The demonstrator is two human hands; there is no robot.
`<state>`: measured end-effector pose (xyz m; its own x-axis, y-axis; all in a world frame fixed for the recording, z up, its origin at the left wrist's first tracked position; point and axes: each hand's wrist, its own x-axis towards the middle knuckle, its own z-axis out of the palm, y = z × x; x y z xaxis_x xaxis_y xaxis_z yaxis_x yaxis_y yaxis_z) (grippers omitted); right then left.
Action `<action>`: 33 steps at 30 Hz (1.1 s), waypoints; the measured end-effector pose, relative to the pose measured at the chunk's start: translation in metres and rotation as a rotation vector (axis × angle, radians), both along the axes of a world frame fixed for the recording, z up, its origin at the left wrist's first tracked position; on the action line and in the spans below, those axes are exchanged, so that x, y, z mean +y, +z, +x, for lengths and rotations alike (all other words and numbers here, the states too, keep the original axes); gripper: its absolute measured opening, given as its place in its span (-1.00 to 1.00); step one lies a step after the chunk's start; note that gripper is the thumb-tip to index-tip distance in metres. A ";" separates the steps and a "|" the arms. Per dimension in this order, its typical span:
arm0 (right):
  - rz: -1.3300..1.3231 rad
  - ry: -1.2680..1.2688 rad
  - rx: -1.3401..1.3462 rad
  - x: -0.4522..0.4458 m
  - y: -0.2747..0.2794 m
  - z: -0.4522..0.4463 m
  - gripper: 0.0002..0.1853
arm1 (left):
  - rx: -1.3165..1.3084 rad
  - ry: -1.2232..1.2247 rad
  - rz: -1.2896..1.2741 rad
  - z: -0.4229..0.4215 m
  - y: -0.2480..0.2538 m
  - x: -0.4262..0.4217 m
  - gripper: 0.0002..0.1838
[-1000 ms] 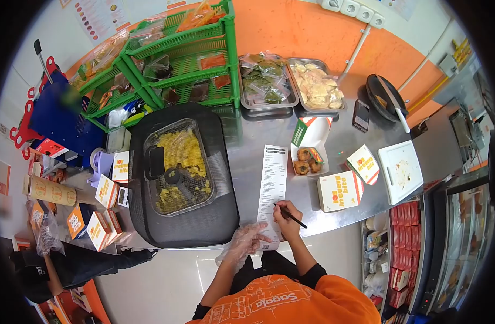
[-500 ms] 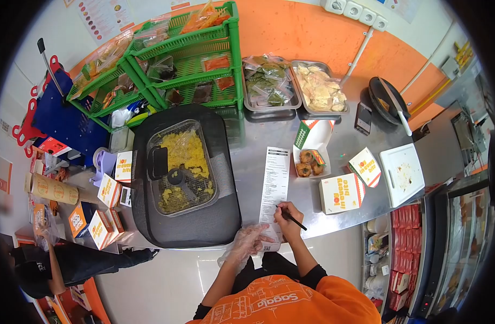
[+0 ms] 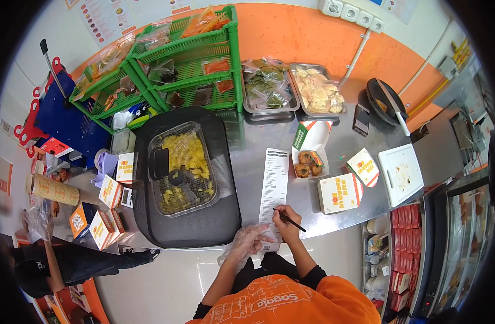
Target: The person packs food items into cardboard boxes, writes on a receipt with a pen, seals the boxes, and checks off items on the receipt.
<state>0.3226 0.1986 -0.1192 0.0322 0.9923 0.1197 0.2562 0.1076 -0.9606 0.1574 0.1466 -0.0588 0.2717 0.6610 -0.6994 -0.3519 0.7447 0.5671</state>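
A co-worker's gloved hand (image 3: pixel 38 221) at far left has shifted upward. Lower centre, the right hand (image 3: pixel 286 221) pinches a pen (image 3: pixel 299 227) at the receipt (image 3: pixel 274 183); the left hand (image 3: pixel 250 241), loosely uncurled, seemingly touches its bottom end.

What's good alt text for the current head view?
The right hand holds a black pen to a long receipt on a metal counter, with the gloved left hand at its near end. To the right sit an open box of fried snacks and two more boxes; to the left, a black container with yellow food.
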 end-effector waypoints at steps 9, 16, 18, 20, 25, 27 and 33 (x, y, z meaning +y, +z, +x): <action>0.072 0.002 -0.020 0.004 0.004 -0.003 -0.90 | -0.020 0.060 -0.039 0.003 0.005 0.003 -0.52; 0.071 0.005 -0.048 0.006 -0.004 -0.004 -0.90 | -0.013 0.034 -0.024 0.003 0.001 0.002 -0.52; 0.086 0.003 -0.058 0.004 -0.002 -0.002 -0.91 | -0.041 0.010 0.012 0.000 -0.005 -0.001 -0.50; 0.085 0.001 -0.051 0.006 -0.001 -0.003 -0.93 | 0.002 -0.018 0.000 0.003 -0.014 0.000 -0.48; 0.071 0.053 -0.018 0.006 -0.007 0.000 -0.95 | 0.009 0.035 0.064 0.002 -0.012 -0.007 -0.48; 0.012 0.079 0.022 0.005 0.004 0.000 -0.95 | -0.042 0.068 0.084 0.003 -0.018 -0.008 -0.51; 0.061 -0.018 -0.043 0.004 0.001 -0.006 -0.94 | -0.028 0.047 0.037 0.004 -0.018 -0.003 -0.48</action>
<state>0.3169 0.2030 -0.1177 0.0437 0.9823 0.1821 0.2997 0.1609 -0.9404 0.1612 0.1432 -0.0771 0.2593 0.6989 -0.6665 -0.4018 0.7056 0.5836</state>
